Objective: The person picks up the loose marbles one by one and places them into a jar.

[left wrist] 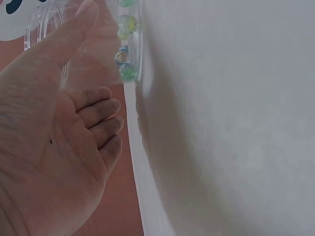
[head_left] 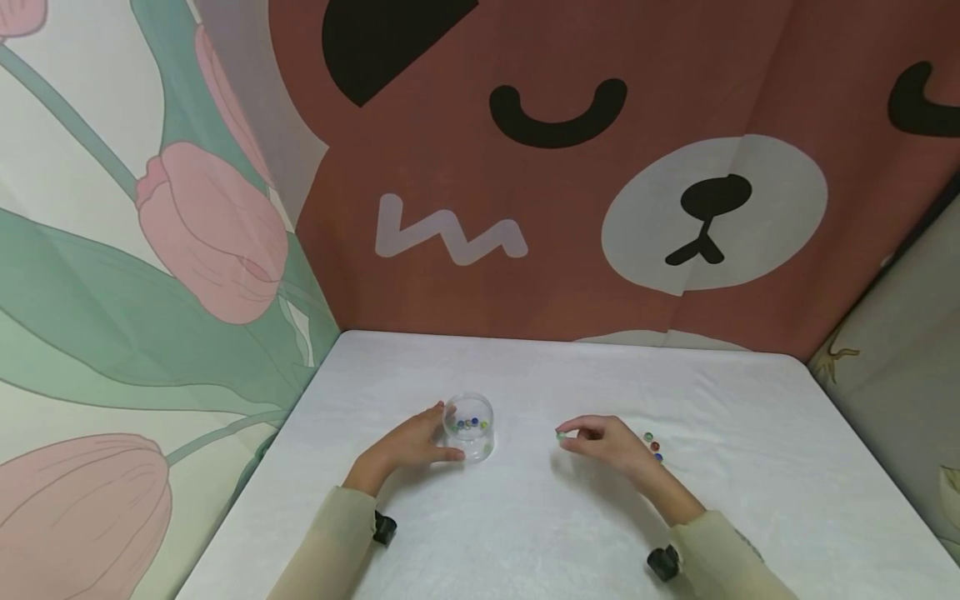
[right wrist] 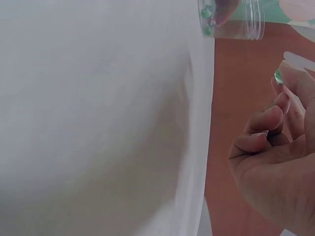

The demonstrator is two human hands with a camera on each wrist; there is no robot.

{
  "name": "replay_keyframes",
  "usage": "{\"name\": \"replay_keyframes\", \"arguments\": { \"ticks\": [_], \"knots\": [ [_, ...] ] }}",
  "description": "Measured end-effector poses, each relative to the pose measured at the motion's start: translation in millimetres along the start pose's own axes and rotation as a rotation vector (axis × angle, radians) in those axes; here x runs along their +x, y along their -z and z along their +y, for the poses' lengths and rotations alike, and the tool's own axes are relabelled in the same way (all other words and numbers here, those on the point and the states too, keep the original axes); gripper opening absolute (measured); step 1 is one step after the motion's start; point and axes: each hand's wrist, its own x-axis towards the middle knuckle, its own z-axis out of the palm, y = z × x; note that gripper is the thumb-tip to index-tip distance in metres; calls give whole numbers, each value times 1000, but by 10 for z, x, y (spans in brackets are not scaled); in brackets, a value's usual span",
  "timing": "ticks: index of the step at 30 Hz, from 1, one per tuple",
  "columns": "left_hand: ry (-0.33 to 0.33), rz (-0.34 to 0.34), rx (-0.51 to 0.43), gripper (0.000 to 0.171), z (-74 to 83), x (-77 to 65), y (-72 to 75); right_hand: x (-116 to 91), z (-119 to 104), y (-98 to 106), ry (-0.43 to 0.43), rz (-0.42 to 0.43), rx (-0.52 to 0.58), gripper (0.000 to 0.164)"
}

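Observation:
A clear plastic jar (head_left: 478,448) stands on the white table, its mouth uncovered. Several glass marbles (head_left: 472,424), blue, green and yellowish, lie at its bottom. My left hand (head_left: 407,442) holds the jar from the left, thumb on the near side and fingers at the far side. To the right of the jar, my right hand (head_left: 611,443) pinches a green marble (right wrist: 278,76) between thumb and index finger, above the table. The other fingers of that hand are curled in the right wrist view. The pinched marble is apart from the jar.
Beyond the right hand lie loose marbles on the cloth: a green marble (head_left: 648,437), a red marble (head_left: 655,447) and a blue marble (head_left: 658,457). A white cloth (head_left: 525,533) covers the table. A printed brown curtain (head_left: 450,300) hangs behind its far edge.

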Motion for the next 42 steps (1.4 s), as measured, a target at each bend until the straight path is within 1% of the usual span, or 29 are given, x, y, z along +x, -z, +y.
{"name": "replay_keyframes", "arguments": {
  "ticks": [7, 12, 19, 23, 26, 29, 34, 42],
  "knots": [
    [2, 2, -8, 102, -10, 9, 4, 128, -108, -146, 65, -20, 3, 30],
    [-1, 2, -15, 100, 5, -2, 9, 212, -209, -258, 47, -15, 27, 31],
    [-6, -5, -24, 99, 26, -14, 13, 328, -320, -419, 83, -8, 52, 27],
    [-7, -7, -13, 99, 19, -10, 12, 407, -381, -531, 63, -11, 72, 28],
    [-9, -7, -16, 99, 8, -2, 10, 473, -437, -613, 64, -6, 77, 27],
    [-17, -6, -14, 100, -2, 5, 9, 538, -478, -698, 78, 0, 81, 26],
    [-31, -12, -14, 101, -11, 1, 12, 626, -507, -835, 112, -16, 97, 26],
    [-30, -16, -10, 100, -16, -2, 20, 674, -580, -982, 130, -21, 127, 28]
  ]
}}
